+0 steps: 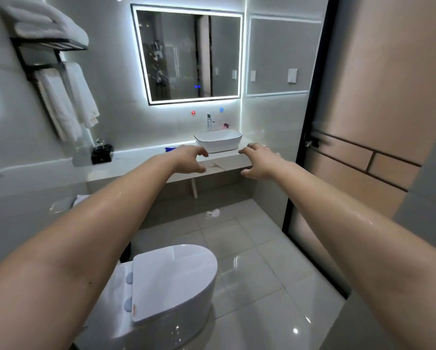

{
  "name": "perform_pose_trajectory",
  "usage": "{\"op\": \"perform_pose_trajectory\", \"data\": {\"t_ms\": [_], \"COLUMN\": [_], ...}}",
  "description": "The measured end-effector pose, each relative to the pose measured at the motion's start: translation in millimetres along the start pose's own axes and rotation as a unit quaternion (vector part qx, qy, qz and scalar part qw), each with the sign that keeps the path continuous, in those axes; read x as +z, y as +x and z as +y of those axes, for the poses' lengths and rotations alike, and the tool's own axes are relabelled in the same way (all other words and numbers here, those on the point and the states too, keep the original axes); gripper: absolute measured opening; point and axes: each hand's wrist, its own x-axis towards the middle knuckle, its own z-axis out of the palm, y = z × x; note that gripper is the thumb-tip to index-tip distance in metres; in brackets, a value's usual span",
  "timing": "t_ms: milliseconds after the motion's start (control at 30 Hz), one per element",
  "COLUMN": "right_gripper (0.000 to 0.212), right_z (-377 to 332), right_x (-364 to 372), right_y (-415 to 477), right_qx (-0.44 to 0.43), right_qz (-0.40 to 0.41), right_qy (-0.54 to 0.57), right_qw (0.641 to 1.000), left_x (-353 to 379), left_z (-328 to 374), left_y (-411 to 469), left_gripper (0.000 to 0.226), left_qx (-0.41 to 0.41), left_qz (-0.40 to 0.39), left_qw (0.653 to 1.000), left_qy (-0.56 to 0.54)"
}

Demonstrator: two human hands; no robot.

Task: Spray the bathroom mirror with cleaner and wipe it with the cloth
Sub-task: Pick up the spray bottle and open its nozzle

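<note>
The left hand [189, 157] and right hand [258, 160] were held empty, fingers loosely curled, toward the mirror [189, 56]; a blue cloth [172, 149] was seen on the surface [136, 159].

Both arms outstretched; left grip [190, 157], right grip [258, 161] loosely curled, empty.

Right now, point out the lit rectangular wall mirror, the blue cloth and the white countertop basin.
Lit rectangular wall mirror [186, 56], head view, centre of glass.
Blue cloth [172, 149], head view, its visible strip.
White countertop basin [218, 146], head view, front wall.
</note>
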Motion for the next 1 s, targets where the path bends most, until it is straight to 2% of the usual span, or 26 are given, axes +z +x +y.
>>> {"op": "perform_pose_trajectory", "data": {"t_ms": [200, 433, 533, 600, 767, 1000], "right_gripper": [0.067, 0.071, 0.071, 0.071, 0.074, 0.079], "right_z": [79.2, 185.5, 223.2, 235.4, 239.9, 237.4], "right_x": [36.0, 11.2, -6.6, -6.9, 32.2, 76.8], "right_y": [111.0, 284.7, 359.0, 403.9, 506.1, 663.1], "right_qx": [0.017, 0.000, 0.001, -0.007, -0.055, -0.077], "right_qz": [-0.010, -0.022, 0.008, 0.014, -0.011, -0.013], "right_qy": [-0.013, -0.084, -0.079, -0.061, -0.074, -0.088], "right_qw": [1.000, 0.996, 0.997, 0.998, 0.996, 0.993], "left_x": [47.4, 17.3, 9.8, 16.2, 36.8, 25.3], "left_z": [-2.2, 2.9, -6.7, -20.8, -71.4, -156.8], "left_y": [133.9, 324.9, 396.2, 434.6, 523.9, 666.9], "left_gripper": [0.052, 0.054, 0.055, 0.055, 0.064, 0.064], "left_qx": [-0.005, -0.019, -0.021, -0.032, -0.086, -0.084], "left_qz": [-0.039, -0.027, -0.005, -0.002, -0.062, -0.035], "left_qw": [0.999, 0.999, 0.999, 0.999, 0.994, 0.996], "left_qy": [0.014, -0.015, -0.026, -0.024, 0.008, 0.014]}}
